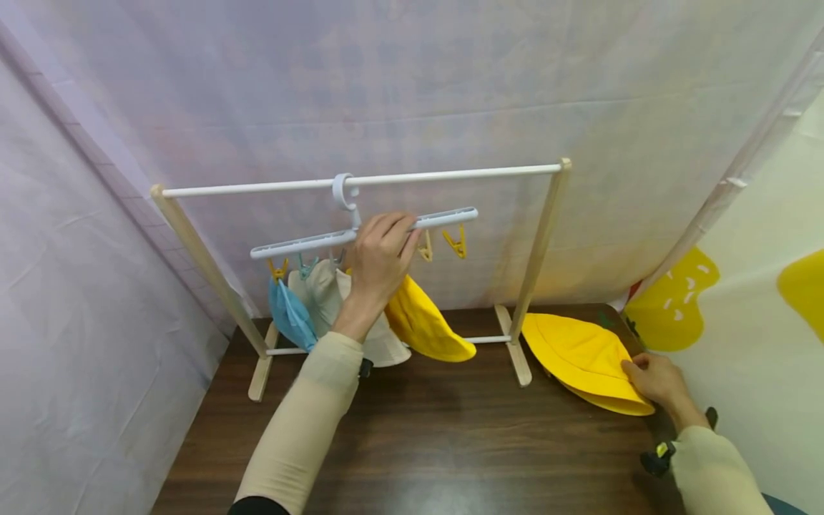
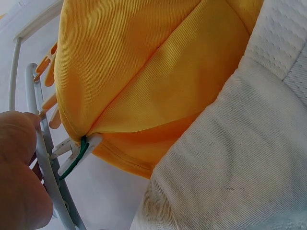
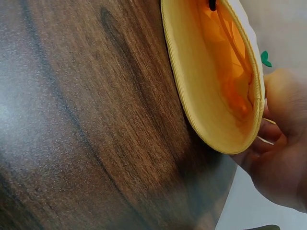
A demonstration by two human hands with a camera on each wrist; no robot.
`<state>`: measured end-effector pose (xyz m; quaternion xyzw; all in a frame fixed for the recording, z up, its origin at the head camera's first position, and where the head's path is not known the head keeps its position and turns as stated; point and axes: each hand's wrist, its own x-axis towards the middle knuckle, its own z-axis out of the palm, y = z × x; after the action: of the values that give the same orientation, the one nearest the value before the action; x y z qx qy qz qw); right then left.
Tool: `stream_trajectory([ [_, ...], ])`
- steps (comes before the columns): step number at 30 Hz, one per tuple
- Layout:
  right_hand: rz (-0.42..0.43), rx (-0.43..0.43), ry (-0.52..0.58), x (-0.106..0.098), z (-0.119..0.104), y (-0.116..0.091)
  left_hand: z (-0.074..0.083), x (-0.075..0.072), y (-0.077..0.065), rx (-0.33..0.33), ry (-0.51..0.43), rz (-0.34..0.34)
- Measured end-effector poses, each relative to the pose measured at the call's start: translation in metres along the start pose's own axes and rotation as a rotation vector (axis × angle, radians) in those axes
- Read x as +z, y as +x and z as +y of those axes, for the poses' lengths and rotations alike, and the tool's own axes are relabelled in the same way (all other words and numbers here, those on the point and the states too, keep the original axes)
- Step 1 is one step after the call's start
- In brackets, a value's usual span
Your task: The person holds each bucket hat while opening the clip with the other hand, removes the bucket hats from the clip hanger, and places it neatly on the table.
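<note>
My left hand (image 1: 381, 257) grips the bar of a pale clip hanger (image 1: 302, 243), hooked on the rack's top rail. A yellow hat (image 1: 430, 322) hangs from it by a white clip (image 2: 79, 155), seen close up in the left wrist view. Left of that hat hang a whitish hat (image 1: 322, 290) and a light blue item (image 1: 290, 315), both clipped. Two clips on the hanger's right side, one yellow (image 1: 455, 242), hold nothing. At the table's right, my right hand (image 1: 659, 383) pinches the edge of a second yellow hat (image 1: 579, 354); its orange-lit inside shows in the right wrist view.
The rack has a white top rail (image 1: 450, 174), wooden posts (image 1: 541, 250) and a foot (image 1: 515, 350) just left of the second hat. It stands on a dark wood table (image 1: 450, 443). Pale curtains (image 1: 418, 86) enclose the back and sides, with yellow shapes (image 1: 672, 300) at right.
</note>
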<state>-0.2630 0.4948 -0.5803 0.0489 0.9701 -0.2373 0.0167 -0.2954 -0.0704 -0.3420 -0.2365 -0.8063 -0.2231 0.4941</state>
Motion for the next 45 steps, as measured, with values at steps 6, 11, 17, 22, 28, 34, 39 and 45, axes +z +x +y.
stream_trajectory([
  [6, 0.001, 0.020, 0.015, -0.001, -0.004, -0.003, 0.001, 0.000, 0.000, 0.002, 0.007, -0.005],
  [11, -0.002, 0.033, 0.032, -0.003, -0.010, -0.007, 0.001, 0.000, 0.000, 0.002, 0.012, -0.013],
  [17, 0.004, 0.002, 0.036, -0.004, -0.019, -0.011, 0.000, 0.000, -0.001, -0.007, 0.011, -0.021],
  [22, -0.008, -0.032, 0.037, -0.007, -0.031, -0.017, 0.000, -0.001, -0.001, -0.003, 0.000, -0.021],
  [28, 0.002, -0.106, 0.026, -0.011, -0.048, -0.024, 0.000, -0.001, 0.000, 0.004, 0.000, -0.020],
  [34, 0.072, -0.175, 0.011, -0.013, -0.070, -0.035, 0.000, -0.001, 0.000, 0.006, -0.007, -0.015],
  [39, 0.116, -0.229, 0.024, -0.017, -0.089, -0.048, -0.001, -0.002, 0.000, 0.007, -0.011, -0.019],
  [45, 0.181, -0.312, 0.054, -0.022, -0.116, -0.061, -0.004, -0.001, -0.001, 0.005, 0.004, -0.025],
])
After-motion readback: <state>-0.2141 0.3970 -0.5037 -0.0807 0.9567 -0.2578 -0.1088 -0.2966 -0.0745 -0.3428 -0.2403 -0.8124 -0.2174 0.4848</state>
